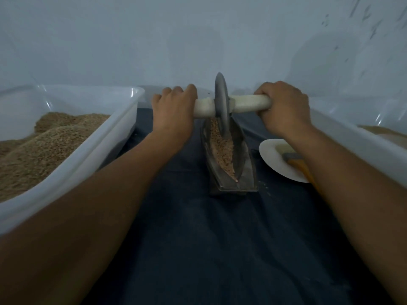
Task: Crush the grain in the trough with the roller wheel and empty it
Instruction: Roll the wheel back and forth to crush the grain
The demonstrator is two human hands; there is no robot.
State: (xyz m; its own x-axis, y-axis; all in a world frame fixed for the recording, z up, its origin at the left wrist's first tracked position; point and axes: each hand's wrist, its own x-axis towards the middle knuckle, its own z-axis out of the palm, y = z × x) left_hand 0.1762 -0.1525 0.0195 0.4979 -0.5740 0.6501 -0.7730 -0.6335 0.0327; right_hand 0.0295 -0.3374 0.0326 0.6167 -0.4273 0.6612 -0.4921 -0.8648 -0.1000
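A thin metal wheel [221,102] stands in the boat-shaped metal trough [229,159], on coarse brown grain [222,148]. Left hand [174,111] and right hand [284,108] curl around its pale handle [248,103].

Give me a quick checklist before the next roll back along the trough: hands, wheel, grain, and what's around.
1. Left hand grips the white handle left of the wheel: ok.
2. Right hand grips the handle on the other side: ok.
3. Roller wheel sits in the trough groove at its far end: ok.
4. Grain lies inside the trough, with a few specks on the dark cloth: ok.
5. Grain fully crushed: cannot tell.
6. Plate with brush lies apart from the trough: ok.
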